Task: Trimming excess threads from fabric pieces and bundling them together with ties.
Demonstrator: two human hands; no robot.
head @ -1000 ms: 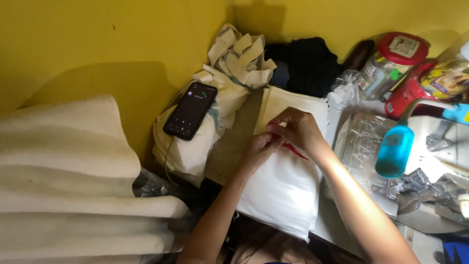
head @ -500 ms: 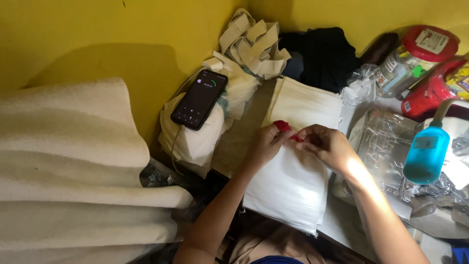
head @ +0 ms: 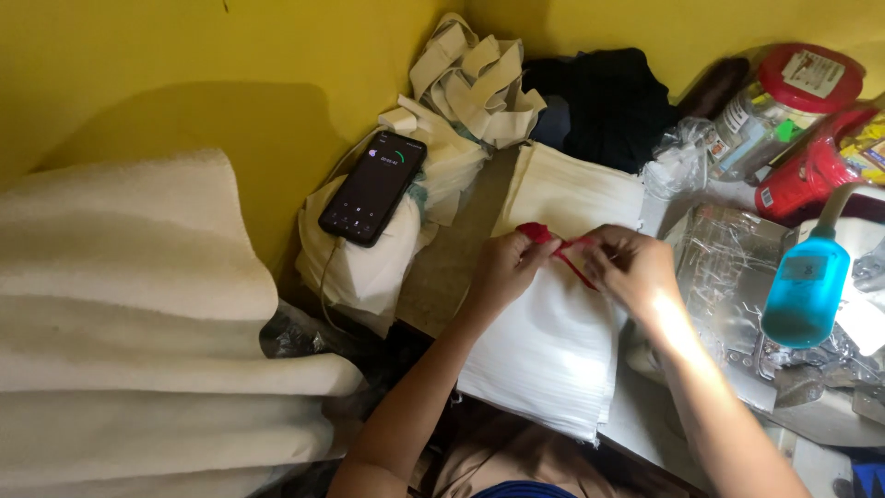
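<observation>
1. Cream-coloured padding (head: 138,304) lay folded in thick layers at the far left, against the yellow wall (head: 184,74).
2. Next to it, a black phone (head: 373,187) with a lit screen rested on a bundle of white cloth (head: 369,267), and a heap of off-white straps (head: 470,83) sat just behind.
3. At the middle, the left hand (head: 502,267) had its fingers closed on one end of a thin red ribbon (head: 564,254), pinching a small bunched loop above the stack of white fabric bags (head: 553,350) on the counter (head: 645,415).
4. The right hand (head: 631,267) gripped the other end, its fingers closed around the strand, so the ribbon ran taut between both hands and just over the top bag.
5. Risk, as a judgement: the ribbon was narrow and held only at the fingertips, so an uneven pull could slip it free or undo the loop.
6. Further right stood a clear plastic tray (head: 728,277), a blue bottle (head: 805,295) and a red-lidded jar (head: 793,92), close enough that a wide elbow swing might knock the bottle over.
</observation>
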